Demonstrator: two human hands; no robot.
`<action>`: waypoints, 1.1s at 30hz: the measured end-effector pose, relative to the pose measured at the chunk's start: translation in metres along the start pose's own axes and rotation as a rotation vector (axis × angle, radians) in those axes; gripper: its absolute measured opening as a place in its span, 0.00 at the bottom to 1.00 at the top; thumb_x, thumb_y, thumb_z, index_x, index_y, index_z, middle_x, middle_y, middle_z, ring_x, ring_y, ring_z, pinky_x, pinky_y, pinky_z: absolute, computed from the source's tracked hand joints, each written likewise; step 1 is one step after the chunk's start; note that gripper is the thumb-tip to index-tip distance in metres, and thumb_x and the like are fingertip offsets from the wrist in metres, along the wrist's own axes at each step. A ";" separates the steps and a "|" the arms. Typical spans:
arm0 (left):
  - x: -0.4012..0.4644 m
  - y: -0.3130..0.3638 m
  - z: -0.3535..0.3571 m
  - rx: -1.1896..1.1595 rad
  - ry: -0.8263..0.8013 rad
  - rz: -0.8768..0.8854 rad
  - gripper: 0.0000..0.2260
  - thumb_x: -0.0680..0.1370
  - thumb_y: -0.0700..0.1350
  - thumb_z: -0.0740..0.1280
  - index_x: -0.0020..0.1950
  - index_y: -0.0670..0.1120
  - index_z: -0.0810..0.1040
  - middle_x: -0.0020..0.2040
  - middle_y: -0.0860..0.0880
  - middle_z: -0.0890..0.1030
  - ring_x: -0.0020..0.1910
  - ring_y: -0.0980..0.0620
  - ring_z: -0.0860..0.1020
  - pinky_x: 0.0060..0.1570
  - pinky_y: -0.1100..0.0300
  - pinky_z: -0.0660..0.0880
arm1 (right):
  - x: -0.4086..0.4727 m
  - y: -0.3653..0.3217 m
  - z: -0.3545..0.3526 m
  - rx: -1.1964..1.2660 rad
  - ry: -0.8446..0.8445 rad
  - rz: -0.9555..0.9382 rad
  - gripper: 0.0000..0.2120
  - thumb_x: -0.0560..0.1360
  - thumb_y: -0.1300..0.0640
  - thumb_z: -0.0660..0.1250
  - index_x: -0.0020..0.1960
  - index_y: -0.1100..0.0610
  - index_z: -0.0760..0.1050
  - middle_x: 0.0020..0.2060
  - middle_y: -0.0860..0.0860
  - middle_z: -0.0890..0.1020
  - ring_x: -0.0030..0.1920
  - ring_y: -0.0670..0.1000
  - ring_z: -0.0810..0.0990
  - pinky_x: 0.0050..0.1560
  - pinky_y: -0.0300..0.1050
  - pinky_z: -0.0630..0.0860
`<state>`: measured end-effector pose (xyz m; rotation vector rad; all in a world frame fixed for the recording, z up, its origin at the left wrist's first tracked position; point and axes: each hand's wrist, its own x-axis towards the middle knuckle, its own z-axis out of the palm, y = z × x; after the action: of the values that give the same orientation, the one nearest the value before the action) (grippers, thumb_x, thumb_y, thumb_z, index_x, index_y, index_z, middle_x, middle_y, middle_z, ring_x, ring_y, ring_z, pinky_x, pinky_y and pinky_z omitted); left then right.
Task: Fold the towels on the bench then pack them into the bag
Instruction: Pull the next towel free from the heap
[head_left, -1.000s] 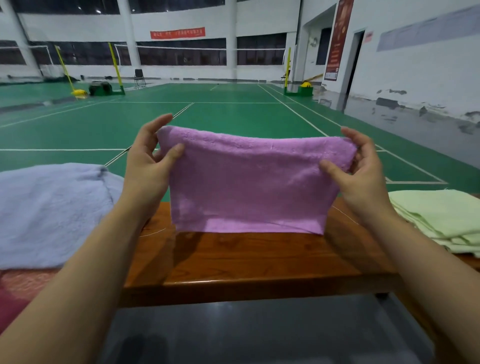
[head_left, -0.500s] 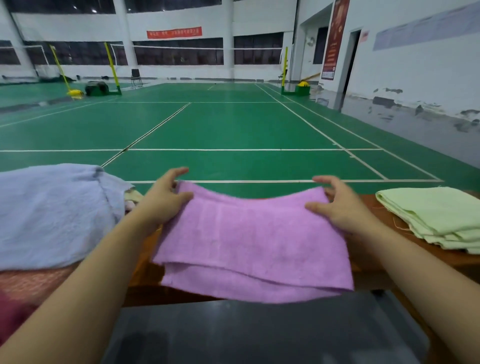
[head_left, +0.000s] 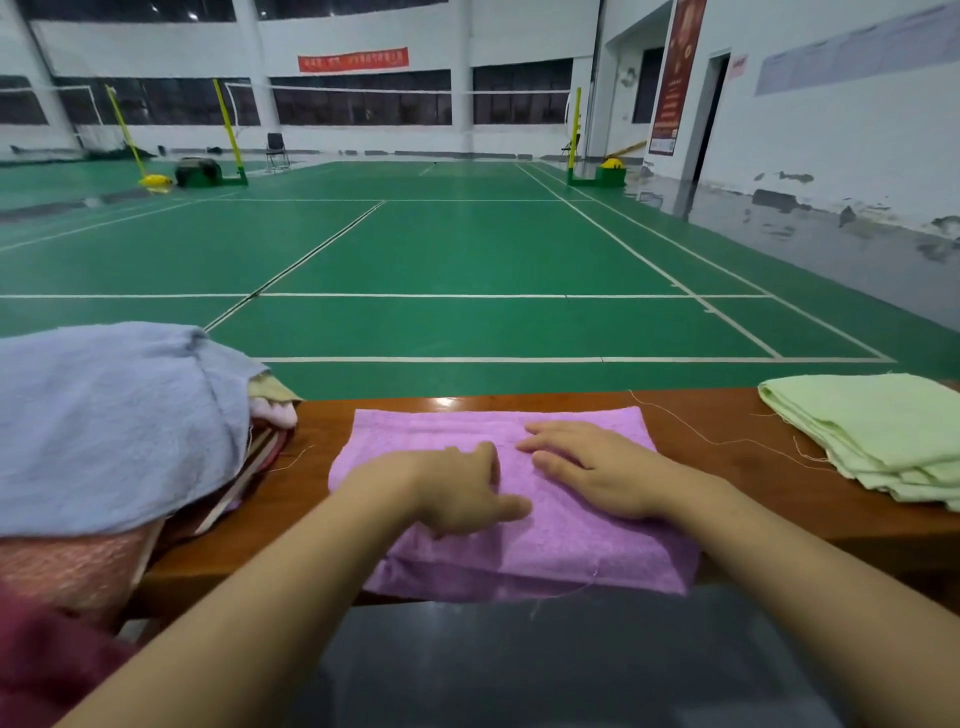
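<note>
A folded purple towel (head_left: 576, 545) lies flat across the brown wooden bench (head_left: 727, 467), its near edge hanging a little over the bench's front. My left hand (head_left: 462, 493) rests on the towel's middle with fingers loosely bent. Beside it, my right hand (head_left: 587, 467) presses flat on the towel with straight fingers pointing left. A folded light green towel (head_left: 872, 431) sits on the bench at the right. A heap of towels topped by a pale blue one (head_left: 109, 421) fills the left end. No bag is in sight.
Pink and red towels (head_left: 72, 577) lie under the blue one at the lower left. Loose threads trail over the bench between the purple and green towels. Beyond the bench stretches a green badminton court (head_left: 467, 260) with nets and posts.
The purple towel, held up in the air by its top corners a second ago, has been lowered and laid flat on the bench. Both hands let go of the corners and now lie on top.
</note>
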<state>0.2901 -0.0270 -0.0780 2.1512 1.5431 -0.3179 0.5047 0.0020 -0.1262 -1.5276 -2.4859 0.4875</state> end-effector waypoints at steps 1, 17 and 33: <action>0.006 0.002 0.006 0.079 0.027 -0.043 0.34 0.81 0.68 0.55 0.78 0.48 0.59 0.73 0.39 0.70 0.65 0.41 0.74 0.65 0.47 0.70 | 0.000 0.000 -0.001 -0.051 -0.005 0.018 0.22 0.84 0.38 0.52 0.75 0.41 0.69 0.77 0.41 0.65 0.76 0.45 0.63 0.78 0.49 0.59; 0.052 -0.042 -0.002 -0.247 0.425 0.035 0.23 0.80 0.54 0.67 0.72 0.48 0.71 0.71 0.45 0.70 0.70 0.45 0.69 0.72 0.51 0.65 | -0.008 -0.009 -0.019 -0.179 0.279 0.388 0.19 0.79 0.34 0.59 0.49 0.47 0.79 0.46 0.48 0.84 0.48 0.55 0.82 0.50 0.51 0.79; 0.047 -0.041 0.000 -0.102 0.476 -0.199 0.13 0.81 0.56 0.65 0.53 0.46 0.74 0.58 0.42 0.80 0.56 0.42 0.74 0.48 0.53 0.69 | -0.006 -0.008 -0.010 0.290 0.279 0.428 0.22 0.73 0.40 0.74 0.36 0.55 0.71 0.32 0.51 0.75 0.33 0.51 0.70 0.36 0.47 0.63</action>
<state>0.2673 0.0223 -0.1089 2.0918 1.9881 0.2269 0.5043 -0.0042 -0.1137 -1.8546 -1.7946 0.6163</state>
